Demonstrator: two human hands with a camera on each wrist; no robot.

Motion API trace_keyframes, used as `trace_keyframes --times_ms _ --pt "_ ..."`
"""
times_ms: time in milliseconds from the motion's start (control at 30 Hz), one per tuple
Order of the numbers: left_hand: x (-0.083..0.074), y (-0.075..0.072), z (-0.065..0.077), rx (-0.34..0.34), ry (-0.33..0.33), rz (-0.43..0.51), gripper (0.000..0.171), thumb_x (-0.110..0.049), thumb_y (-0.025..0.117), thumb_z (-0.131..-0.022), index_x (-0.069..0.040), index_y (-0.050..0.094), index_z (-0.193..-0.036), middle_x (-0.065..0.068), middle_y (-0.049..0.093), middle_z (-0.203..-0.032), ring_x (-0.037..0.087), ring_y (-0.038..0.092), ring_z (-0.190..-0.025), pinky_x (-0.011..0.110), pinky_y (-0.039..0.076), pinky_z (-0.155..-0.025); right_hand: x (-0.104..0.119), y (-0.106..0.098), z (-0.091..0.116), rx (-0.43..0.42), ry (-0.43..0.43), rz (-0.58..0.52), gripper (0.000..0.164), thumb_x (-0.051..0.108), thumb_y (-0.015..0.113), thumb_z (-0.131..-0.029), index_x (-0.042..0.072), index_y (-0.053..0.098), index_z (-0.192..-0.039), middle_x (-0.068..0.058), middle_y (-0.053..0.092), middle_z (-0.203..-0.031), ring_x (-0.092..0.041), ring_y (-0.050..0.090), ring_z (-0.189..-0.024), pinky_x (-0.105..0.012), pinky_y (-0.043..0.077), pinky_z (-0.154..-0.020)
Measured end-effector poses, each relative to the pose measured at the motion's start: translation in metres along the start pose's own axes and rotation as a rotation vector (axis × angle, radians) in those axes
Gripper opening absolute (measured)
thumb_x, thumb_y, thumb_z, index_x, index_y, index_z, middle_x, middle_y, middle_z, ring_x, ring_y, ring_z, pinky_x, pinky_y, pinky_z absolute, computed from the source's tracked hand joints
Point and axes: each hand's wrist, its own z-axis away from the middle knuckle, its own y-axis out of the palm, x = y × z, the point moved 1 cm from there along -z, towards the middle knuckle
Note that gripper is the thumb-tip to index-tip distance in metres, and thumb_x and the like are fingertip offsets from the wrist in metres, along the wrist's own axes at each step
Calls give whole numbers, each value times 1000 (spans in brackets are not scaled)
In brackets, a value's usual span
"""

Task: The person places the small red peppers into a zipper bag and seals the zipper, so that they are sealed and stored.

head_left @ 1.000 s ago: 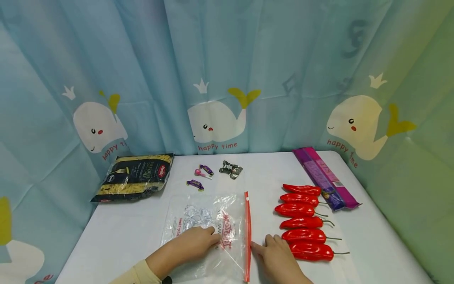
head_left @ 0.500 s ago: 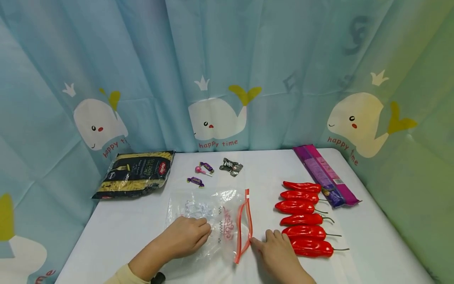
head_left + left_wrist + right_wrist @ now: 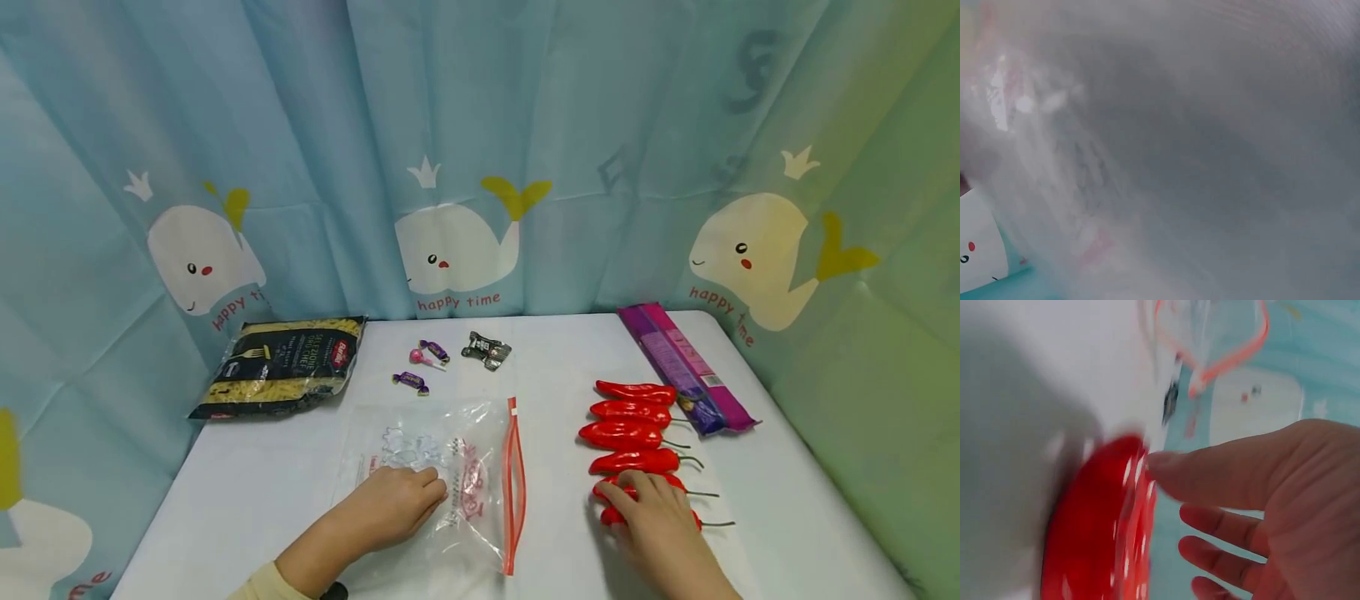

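A clear zip bag [image 3: 480, 500] with a red zip edge lies on the table, its mouth parted toward the right. My left hand [image 3: 397, 504] grips the bag's plastic near its middle, fingers curled; blurred film fills most of the left wrist view. My right hand [image 3: 660, 525] is over the two nearest red chili peppers [image 3: 611, 516], partly hiding them. In the right wrist view the thumb [image 3: 1210, 472] is right at the tip of a chili pepper [image 3: 1091, 531], while the other fingers stay apart from the thumb.
More red chili peppers [image 3: 622, 433] lie in a column behind the right hand, with a purple packet [image 3: 682, 367] beyond. Wrapped candies [image 3: 487, 350] and a pink lollipop [image 3: 417, 356] sit at the back. A pasta bag [image 3: 281, 367] lies back left; a whale-print curtain [image 3: 600, 125] hangs behind.
The left hand has drawn back slightly left, and the bag's mouth has parted. The right hand has left the bag's zip edge and moved right, over the nearest chili peppers.
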Motion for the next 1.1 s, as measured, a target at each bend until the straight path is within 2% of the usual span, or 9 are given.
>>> trace_keyframes --times_ms 100,200,300,433,600,733,933,1033,1100 --pt "1 -1 1 16 -12 7 15 -21 67 -96 -18 56 -86 -8 50 -75 10 53 -57 29 39 -49 -21 -2 7 14 10 52 57 17 93 -66 15 71 -119 -9 61 -112 -36 54 -109 -63 44 -89" --pt "2 -2 1 36 -23 12 14 -22 66 -96 -19 56 -87 -8 50 -76 9 51 -58 29 39 -49 -34 1 8 70 11 49 55 15 91 -69 13 70 -120 -9 61 -110 -36 57 -107 -65 46 -88" --pt "3 -1 0 46 -29 15 13 -22 65 -97 -19 57 -88 -8 51 -76 10 52 -59 29 40 -50 -39 4 6 107 16 34 54 11 89 -70 12 71 -120 -8 62 -109 -34 57 -106 -64 47 -88" --pt "3 -1 0 35 -26 10 13 -22 66 -96 -18 57 -88 -7 53 -77 11 53 -59 30 41 -51 -37 7 4 101 -5 38 54 8 91 -68 11 72 -118 -7 61 -105 -31 57 -102 -59 51 -85" --pt "2 -1 0 44 -22 16 12 -22 65 -97 -18 58 -88 -8 53 -77 10 53 -60 29 41 -51 -19 8 0 91 -48 44 59 18 95 -64 12 72 -118 -6 64 -105 -30 59 -101 -51 55 -82" --pt "0 0 -1 51 -20 26 12 -21 64 -98 -19 57 -88 -8 51 -77 9 51 -59 28 39 -51 4 9 -6 66 -84 10 58 21 95 -64 12 73 -117 -5 66 -108 -28 59 -103 -50 53 -88" --pt "-2 5 -2 36 -5 13 15 -22 65 -97 -19 57 -85 -8 48 -74 9 50 -57 28 38 -49 38 16 -23 -11 -233 -38 49 24 93 -68 15 74 -113 -3 68 -104 -24 61 -99 -47 52 -90" --pt "-5 6 -3 65 -11 17 14 -22 65 -98 -19 58 -86 -9 49 -74 9 50 -57 28 38 -49 52 21 -29 3 -302 -69 49 28 91 -71 15 74 -116 -3 68 -107 -23 61 -99 -47 52 -89" --pt "-6 7 -3 84 -16 21 13 -23 64 -98 -19 58 -87 -9 49 -74 8 49 -57 27 38 -50 56 23 -30 21 -307 -105 53 32 89 -73 15 73 -120 -3 69 -110 -23 61 -101 -48 51 -91"
